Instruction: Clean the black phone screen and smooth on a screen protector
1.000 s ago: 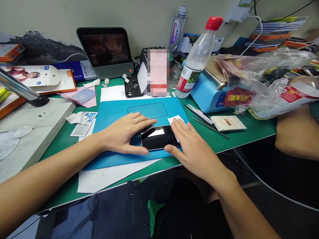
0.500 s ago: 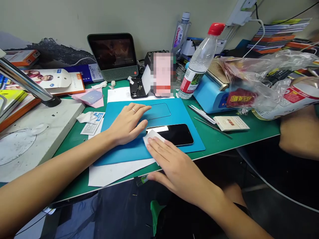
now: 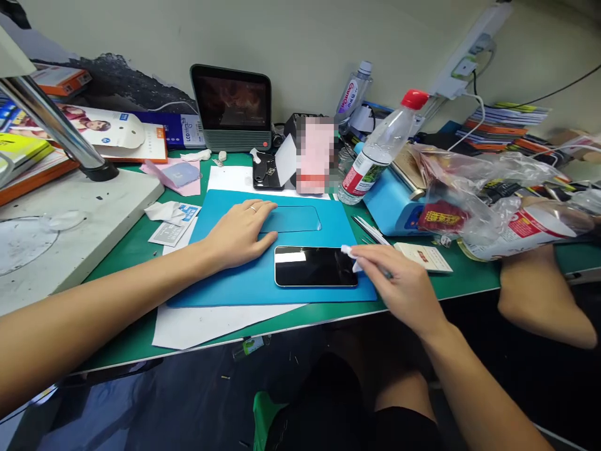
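Note:
A smartphone (image 3: 315,268) with a dark, glossy screen lies face up on a blue mat (image 3: 244,289). At its right end, my right hand (image 3: 404,285) pinches a small white wipe (image 3: 348,250) between thumb and fingers. My left hand (image 3: 241,235), with a ring on one finger, rests on the mat to the phone's upper left. Its fingers are stretched out, nothing held. Beyond the phone lies a clear screen protector (image 3: 298,219) with a dark outline, its left end partly under or behind my left fingers.
A red-capped bottle (image 3: 369,166) leans against a blue device (image 3: 392,210). Tweezers (image 3: 370,230) and a small white box (image 3: 425,257) lie right of the mat. A screen device (image 3: 232,106) stands behind. A lamp base (image 3: 107,200) is at left. Another person's limb (image 3: 539,300) shows at right.
My right hand has moved right, from the phone's left end to its right end, carrying the wipe. My left hand stays on the mat. The camera view has shifted slightly.

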`<state>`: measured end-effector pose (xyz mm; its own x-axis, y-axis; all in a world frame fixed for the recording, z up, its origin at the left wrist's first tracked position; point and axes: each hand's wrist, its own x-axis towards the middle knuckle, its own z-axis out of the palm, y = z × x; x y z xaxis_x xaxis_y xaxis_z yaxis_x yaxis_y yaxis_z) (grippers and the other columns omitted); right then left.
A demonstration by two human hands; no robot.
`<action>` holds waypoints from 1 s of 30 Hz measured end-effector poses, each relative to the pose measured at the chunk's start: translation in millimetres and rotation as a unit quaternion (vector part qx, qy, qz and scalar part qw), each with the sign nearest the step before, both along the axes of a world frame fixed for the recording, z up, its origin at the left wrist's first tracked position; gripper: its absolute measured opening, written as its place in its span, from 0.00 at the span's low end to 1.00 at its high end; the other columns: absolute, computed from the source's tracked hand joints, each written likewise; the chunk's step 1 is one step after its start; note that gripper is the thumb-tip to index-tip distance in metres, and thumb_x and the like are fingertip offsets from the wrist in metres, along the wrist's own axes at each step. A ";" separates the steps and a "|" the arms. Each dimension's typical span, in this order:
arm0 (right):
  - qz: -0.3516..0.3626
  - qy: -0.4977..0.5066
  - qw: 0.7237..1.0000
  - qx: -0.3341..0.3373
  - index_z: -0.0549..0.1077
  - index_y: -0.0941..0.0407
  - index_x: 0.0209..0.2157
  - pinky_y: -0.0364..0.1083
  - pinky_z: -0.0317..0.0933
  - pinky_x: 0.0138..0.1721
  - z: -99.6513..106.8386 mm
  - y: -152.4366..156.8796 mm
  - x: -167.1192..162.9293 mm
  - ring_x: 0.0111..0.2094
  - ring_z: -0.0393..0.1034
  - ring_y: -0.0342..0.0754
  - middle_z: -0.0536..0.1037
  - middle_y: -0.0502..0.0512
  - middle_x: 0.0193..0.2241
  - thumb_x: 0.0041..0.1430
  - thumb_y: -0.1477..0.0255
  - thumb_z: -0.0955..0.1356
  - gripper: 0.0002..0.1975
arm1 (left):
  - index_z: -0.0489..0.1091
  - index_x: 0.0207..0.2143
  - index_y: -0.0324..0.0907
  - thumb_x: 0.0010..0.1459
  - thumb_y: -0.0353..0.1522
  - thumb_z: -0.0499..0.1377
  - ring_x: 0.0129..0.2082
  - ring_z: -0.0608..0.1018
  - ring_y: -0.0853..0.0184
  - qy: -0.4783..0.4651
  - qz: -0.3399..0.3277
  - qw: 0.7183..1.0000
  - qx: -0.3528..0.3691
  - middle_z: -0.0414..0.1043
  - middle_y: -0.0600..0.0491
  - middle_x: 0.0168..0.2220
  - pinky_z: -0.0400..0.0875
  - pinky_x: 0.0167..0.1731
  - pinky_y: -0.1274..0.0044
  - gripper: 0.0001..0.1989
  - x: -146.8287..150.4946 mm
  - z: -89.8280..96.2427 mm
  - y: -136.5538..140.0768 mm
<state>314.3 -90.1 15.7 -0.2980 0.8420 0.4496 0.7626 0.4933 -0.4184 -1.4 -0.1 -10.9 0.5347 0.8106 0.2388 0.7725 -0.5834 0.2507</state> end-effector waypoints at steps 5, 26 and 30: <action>-0.066 0.003 0.998 -0.012 0.82 0.53 0.48 0.59 0.74 0.47 12.6 66.4 -8.0 0.50 0.79 0.61 0.84 0.59 0.48 0.69 0.64 0.67 0.14 | 0.60 0.65 0.39 0.66 0.39 0.58 0.62 0.70 0.50 -0.073 -0.018 0.997 -0.035 0.69 0.41 0.61 0.66 0.61 0.57 0.28 -2.0 0.8 5.0; 0.228 -0.202 0.951 -0.046 0.61 0.57 0.69 0.63 0.62 0.63 13.8 123.0 -68.2 0.65 0.65 0.63 0.69 0.68 0.66 0.62 0.63 0.74 0.39 | 0.51 0.70 0.44 0.60 0.34 0.64 0.62 0.73 0.51 -0.124 -0.030 0.992 0.017 0.58 0.40 0.69 0.72 0.60 0.60 0.40 0.4 0.6 2.7; 0.235 -0.228 0.944 -0.046 0.67 0.57 0.64 0.62 0.70 0.54 16.6 125.5 -79.2 0.58 0.73 0.64 0.76 0.68 0.59 0.63 0.62 0.73 0.31 | 0.50 0.71 0.44 0.60 0.35 0.63 0.65 0.70 0.49 -0.130 -0.051 0.990 0.010 0.54 0.38 0.71 0.70 0.62 0.58 0.40 -0.6 0.6 3.8</action>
